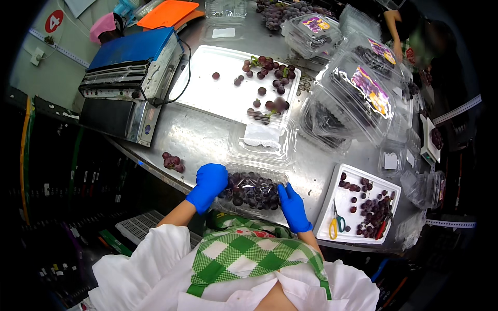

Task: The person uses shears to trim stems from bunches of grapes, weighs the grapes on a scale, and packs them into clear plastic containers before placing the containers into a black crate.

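Note:
A clear plastic clamshell box of dark grapes lies at the near edge of the metal table, close to my apron. My left hand, in a blue glove, is closed at the box's left end. At its right end, my right hand, also blue-gloved, rests with fingers along the side, holding the box between both hands. Just beyond it sits an empty clear clamshell with a white label. A small bunch of red grapes lies on the table to the left of my left hand.
A white tray with loose grapes lies beyond; a blue-topped sealing machine stands left. Stacked grape clamshells fill the right. Nearer right, a white foam tray holds grapes and scissors. Another person's arm shows at upper right.

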The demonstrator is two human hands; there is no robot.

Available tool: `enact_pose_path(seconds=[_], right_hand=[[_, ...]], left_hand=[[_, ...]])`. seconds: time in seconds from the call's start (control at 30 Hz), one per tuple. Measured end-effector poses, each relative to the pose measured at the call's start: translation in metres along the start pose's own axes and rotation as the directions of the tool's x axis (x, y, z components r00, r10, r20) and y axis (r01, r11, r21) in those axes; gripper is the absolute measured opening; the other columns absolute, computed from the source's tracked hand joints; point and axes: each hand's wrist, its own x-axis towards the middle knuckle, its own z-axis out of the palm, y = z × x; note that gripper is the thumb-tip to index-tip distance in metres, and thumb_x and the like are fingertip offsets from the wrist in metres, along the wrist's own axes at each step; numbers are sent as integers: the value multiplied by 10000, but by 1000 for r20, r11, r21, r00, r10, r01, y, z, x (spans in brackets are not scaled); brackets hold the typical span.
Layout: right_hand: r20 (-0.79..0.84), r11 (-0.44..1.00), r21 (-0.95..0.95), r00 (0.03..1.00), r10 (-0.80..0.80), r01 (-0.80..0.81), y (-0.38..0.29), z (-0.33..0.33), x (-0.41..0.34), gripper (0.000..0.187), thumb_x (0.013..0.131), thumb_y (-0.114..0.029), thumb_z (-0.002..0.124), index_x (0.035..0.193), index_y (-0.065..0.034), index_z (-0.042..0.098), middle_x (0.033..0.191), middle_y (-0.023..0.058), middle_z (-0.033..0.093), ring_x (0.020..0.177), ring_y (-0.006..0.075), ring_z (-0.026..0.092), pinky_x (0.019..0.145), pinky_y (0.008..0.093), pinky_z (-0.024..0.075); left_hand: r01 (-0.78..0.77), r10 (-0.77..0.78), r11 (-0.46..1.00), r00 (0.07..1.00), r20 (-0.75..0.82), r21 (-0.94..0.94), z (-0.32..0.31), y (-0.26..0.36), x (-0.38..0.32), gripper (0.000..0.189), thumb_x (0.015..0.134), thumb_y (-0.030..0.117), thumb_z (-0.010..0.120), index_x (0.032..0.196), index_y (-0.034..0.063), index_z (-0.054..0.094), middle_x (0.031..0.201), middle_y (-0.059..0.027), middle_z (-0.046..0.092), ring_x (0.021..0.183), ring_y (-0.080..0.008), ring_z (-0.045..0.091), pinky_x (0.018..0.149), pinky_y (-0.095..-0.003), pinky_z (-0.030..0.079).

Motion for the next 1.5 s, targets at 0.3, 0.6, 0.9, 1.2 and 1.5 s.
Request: enact_pose_path(seconds=[0.3, 0.6, 0.9, 1.2, 1.5], right_hand=[[30, 931, -288, 973, -228, 227, 11, 0, 18, 502, 795, -356, 482, 997, 100, 417, 586, 207, 531, 595, 339, 553, 532, 374, 421], [304, 718, -650, 951, -57, 251, -14, -10, 27, 687, 796, -471, 396, 1160, 102, 289, 700, 229, 569, 671, 357, 563, 598, 395, 449], [314, 869, -479, 949, 38, 124, -22, -23, 19, 692, 808, -441, 398, 1269, 10, 146, 745, 241, 570, 711, 376, 562, 635, 388, 453], [26, 685, -637, 899, -438, 352, -59, -38, -34, 657, 776, -333, 518, 1269, -35, 202, 1132, 263, 413, 649, 310, 587, 530, 342, 472], [-181, 836, -271, 828, -531, 477, -18, -23, 111, 556, 779, -334, 518, 1208, -32, 334, 1027, 167, 510, 925, 263, 497, 793, 331, 385]], left_hand=[[-37, 31, 998, 995, 99, 57, 4, 1, 6, 145, 628, 141, 506, 648, 51, 618, 641, -168, 575, 602, -313, 576, 536, -385, 460], [-88, 88, 996, 996, -12, 4, -7, 12, -4, 207, 668, 205, 540, 809, 62, 593, 727, -163, 579, 663, -309, 572, 582, -380, 456], [-607, 606, 795, 792, -76, 19, 12, 50, -23, 939, 552, 482, 662, 1296, 164, 185, 1234, -153, 316, 1139, -361, 285, 929, -474, 239], [-562, 593, 799, 794, -130, 216, 36, 58, -32, 877, 569, 436, 656, 1280, 151, 230, 1208, -133, 349, 1129, -316, 319, 927, -477, 234], [-500, 485, 865, 816, -314, 35, 12, 55, -56, 783, 624, 390, 646, 1260, 122, 277, 1200, -135, 340, 1125, -314, 316, 932, -481, 225]])
